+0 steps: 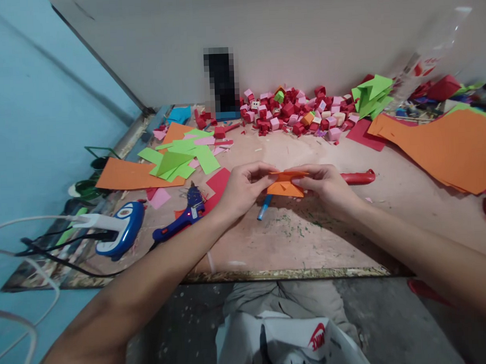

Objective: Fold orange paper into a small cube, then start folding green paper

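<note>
Between both hands, over the middle of the table, is a folded piece of orange paper. My left hand pinches its left side between thumb and fingers. On the opposite side, my right hand grips the paper the same way. A blue pen-like stick lies under the paper, its upper end hidden. Just beyond my right hand rests a red handle, partly covered by that hand. A blue glue gun lies to the left of my left forearm.
Many small red and pink paper cubes are heaped along the back wall. Green paper strips lie at left, orange sheets at right. A plugged blue power strip with cables sits left. A clear bottle stands back right.
</note>
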### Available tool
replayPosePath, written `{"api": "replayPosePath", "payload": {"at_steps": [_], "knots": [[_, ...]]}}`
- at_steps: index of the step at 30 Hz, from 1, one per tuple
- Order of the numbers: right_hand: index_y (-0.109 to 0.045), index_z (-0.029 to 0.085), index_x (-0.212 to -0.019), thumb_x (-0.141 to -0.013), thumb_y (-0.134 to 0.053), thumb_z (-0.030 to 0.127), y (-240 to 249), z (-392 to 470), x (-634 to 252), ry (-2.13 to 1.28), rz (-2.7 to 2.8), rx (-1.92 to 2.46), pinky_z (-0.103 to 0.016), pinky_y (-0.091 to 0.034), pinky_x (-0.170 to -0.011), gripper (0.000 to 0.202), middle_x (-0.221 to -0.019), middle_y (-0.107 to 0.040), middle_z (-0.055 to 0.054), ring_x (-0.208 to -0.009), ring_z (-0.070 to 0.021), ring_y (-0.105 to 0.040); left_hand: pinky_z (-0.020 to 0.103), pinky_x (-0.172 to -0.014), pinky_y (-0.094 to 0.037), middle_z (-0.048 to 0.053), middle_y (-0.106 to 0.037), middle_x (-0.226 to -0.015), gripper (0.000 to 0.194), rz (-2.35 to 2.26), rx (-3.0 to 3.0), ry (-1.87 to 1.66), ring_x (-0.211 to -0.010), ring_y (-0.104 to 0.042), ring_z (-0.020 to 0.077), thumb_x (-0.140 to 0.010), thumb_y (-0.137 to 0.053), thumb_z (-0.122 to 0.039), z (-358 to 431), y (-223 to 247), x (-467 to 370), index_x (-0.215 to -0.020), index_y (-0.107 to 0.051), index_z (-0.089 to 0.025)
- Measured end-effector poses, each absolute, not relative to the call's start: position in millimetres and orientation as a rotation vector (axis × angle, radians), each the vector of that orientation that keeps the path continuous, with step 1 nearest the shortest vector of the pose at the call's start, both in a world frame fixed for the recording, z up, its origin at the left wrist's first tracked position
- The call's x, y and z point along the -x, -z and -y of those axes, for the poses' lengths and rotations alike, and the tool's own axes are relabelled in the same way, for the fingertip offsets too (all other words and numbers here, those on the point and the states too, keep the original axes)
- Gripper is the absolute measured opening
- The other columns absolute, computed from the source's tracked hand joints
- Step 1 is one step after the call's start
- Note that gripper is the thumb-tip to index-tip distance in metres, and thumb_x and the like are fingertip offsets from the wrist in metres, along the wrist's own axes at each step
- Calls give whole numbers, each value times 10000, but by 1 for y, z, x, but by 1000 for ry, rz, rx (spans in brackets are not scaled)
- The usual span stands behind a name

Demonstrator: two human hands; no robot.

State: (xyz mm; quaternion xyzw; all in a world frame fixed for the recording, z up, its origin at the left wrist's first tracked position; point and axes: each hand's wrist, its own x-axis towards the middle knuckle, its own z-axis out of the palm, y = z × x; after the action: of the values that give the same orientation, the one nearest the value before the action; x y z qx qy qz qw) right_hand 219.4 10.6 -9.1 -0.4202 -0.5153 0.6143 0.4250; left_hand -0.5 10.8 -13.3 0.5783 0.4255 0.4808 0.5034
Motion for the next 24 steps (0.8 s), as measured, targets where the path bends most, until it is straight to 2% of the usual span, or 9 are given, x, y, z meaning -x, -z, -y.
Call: {"api": "replayPosePath", "payload": {"at_steps": [5, 8, 10, 13, 16, 18, 20, 24], "knots": [[-893, 212, -1065, -806, -799, 258, 10, -11, -221, -1390, 1391, 1099, -350, -587, -703, 280, -1010, -840, -95, -809, -224, -737, 239, -555, -569, 56, -758, -952, 228, -1044, -1210, -1075, -683, -663, 138, -851, -704, -310, -6, 4, 2, -1005, -809, -179], [-899, 209, -1056, -820, -733, 234, 9, -8, -220, -1217, 1546, 1135, -379, -612, -742, 290, -1054, -846, -112, -871, -260, -763, 281, -564, -625, 79, -747, -1022, 339, -981, -1122, -1020, -751, -728, 182, -918, -660, -449, -4, 2, 1, -1078, -788, -179], [-901, 212, -1049, -834, -702, 233, 7, -6, -219, -1166, 1605, 1115, -385, -621, -778, 294, -1058, -850, -105, -896, -267, -772, 262, -559, -613, 71, -737, -976, 378, -984, -1136, -977, -701, -736, 169, -916, -715, -499, -4, 3, 0, -1098, -762, -171], [-895, 216, -1071, -815, -674, 201, 4, -3, -218, -1196, 1629, 1107, -379, -626, -781, 338, -1032, -853, -86, -882, -261, -774, 214, -562, -574, 39, -726, -909, 327, -999, -1165, -966, -609, -692, 108, -850, -836, -402, -4, 7, -1, -1049, -733, -164], [-888, 223, -1074, -760, -651, 160, -2, -2, -220, -1316, 1541, 1117, -370, -633, -758, 398, -1033, -847, -80, -901, -267, -774, 201, -560, -543, 21, -717, -836, 317, -1014, -1195, -979, -595, -658, 93, -847, -852, -386, -6, 9, 1, -1051, -736, -173], [-886, 221, -1038, -796, -673, 204, -6, -4, -222, -1370, 1467, 1120, -364, -637, -756, 323, -1058, -841, -90, -948, -277, -770, 203, -565, -530, 19, -715, -815, 325, -1016, -1257, -978, -609, -651, 98, -853, -853, -396, -6, 9, 1, -1067, -745, -176], [-883, 211, -1000, -871, -724, 316, -8, -5, -222, -1372, 1487, 1141, -356, -628, -735, 230, -1047, -838, -99, -921, -268, -757, 213, -594, -535, 27, -727, -845, 322, -1000, -1321, -988, -640, -654, 100, -854, -855, -390, -4, 7, 0, -1063, -750, -170], [-875, 177, -973, -894, -802, 466, -6, -5, -219, -1410, 1655, 1163, -329, -573, -662, 309, -902, -826, -94, -713, -199, -692, 227, -641, -547, 37, -739, -889, 297, -963, -1366, -1024, -686, -653, 102, -841, -862, -356, -1, 6, -5, -1031, -755, -154]]}}
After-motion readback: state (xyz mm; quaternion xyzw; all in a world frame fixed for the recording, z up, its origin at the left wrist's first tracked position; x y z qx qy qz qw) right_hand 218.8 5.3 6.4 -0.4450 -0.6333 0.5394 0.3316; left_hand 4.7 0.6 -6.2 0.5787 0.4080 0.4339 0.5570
